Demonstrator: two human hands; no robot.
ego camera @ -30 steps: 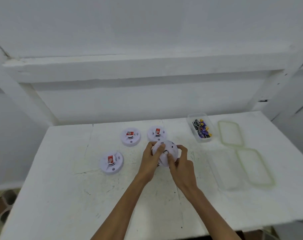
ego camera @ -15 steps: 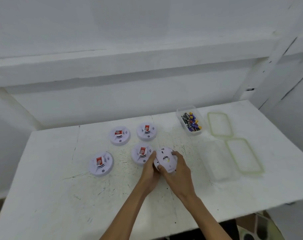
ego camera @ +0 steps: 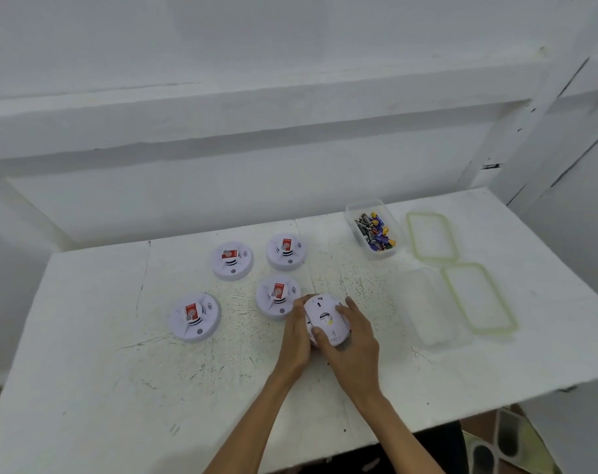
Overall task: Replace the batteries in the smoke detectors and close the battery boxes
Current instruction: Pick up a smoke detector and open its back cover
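Note:
Both my hands hold a white round smoke detector point(ego camera: 326, 319) back side up, tilted, just above the white table point(ego camera: 119, 388). My left hand point(ego camera: 295, 336) grips its left edge and my right hand point(ego camera: 354, 340) wraps its right and near edge. Several more smoke detectors lie face up with red labels: one right beside my left hand point(ego camera: 277, 295), two further back point(ego camera: 231, 261) point(ego camera: 286, 251), and one at the left point(ego camera: 195, 317). A clear box of batteries point(ego camera: 374, 230) stands open at the back right.
Two green-rimmed lids point(ego camera: 431, 236) point(ego camera: 478, 297) lie on the right of the table, with an empty clear box point(ego camera: 427, 309) beside them. A white wall and ledge rise behind. The table's front edge is near my forearms.
A detector was held up in front of me, then one lay face up on the table while my hands took the back-side-up detector. The view shifted; the hands barely moved since.

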